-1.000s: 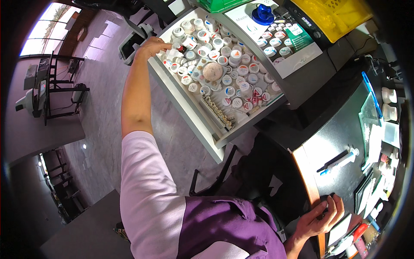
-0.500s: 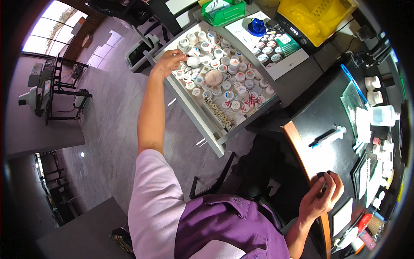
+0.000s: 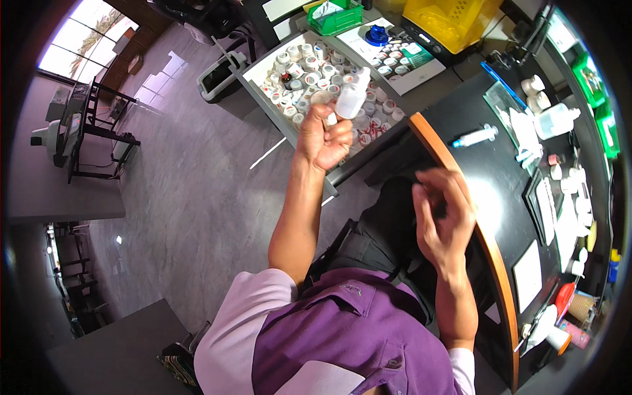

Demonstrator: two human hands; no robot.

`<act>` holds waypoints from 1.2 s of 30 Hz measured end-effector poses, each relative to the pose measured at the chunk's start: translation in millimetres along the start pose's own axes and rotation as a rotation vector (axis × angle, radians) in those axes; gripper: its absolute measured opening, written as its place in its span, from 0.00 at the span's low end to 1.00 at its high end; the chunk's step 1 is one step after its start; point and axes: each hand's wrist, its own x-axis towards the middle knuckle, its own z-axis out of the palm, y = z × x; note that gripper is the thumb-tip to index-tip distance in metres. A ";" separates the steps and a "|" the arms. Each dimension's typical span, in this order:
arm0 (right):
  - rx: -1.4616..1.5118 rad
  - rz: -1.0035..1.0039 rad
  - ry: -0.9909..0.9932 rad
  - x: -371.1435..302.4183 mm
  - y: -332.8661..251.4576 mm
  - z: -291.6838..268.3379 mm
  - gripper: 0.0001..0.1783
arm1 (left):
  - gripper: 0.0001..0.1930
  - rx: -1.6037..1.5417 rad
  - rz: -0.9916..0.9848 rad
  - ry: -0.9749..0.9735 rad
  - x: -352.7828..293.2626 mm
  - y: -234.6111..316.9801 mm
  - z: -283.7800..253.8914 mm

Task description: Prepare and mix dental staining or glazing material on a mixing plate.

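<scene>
Above the open drawer [image 3: 309,85] of small capped containers, the left hand [image 3: 324,137] is closed around a white squeeze bottle [image 3: 350,93], its long axis tilted up and rightward. Well apart, lower right by the dark surface [image 3: 490,171] edge, the right hand [image 3: 442,217] hangs loosely curled, holding nothing I can make out.

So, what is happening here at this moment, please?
A person in a purple top holds a small white bottle up in the left hand, above an open drawer packed with many small white containers. The right hand is empty, fingers loosely curled, raised beside the edge of a black counter. On that counter lie a syringe, more bottles and papers. A yellow bin stands behind the drawer.
</scene>
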 end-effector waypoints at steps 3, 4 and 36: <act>0.409 0.241 -0.040 2.4 5.0 6.7 0.16 | 0.06 0.117 0.084 0.086 -18.4 -49.8 37.1; 0.532 0.339 -0.045 4.3 3.1 4.2 0.20 | 0.08 0.166 0.113 0.111 -23.4 -62.6 49.1; 0.166 0.209 0.198 -34.0 33.5 -297.1 0.24 | 0.13 0.764 0.308 1.053 -112.4 -75.2 -154.0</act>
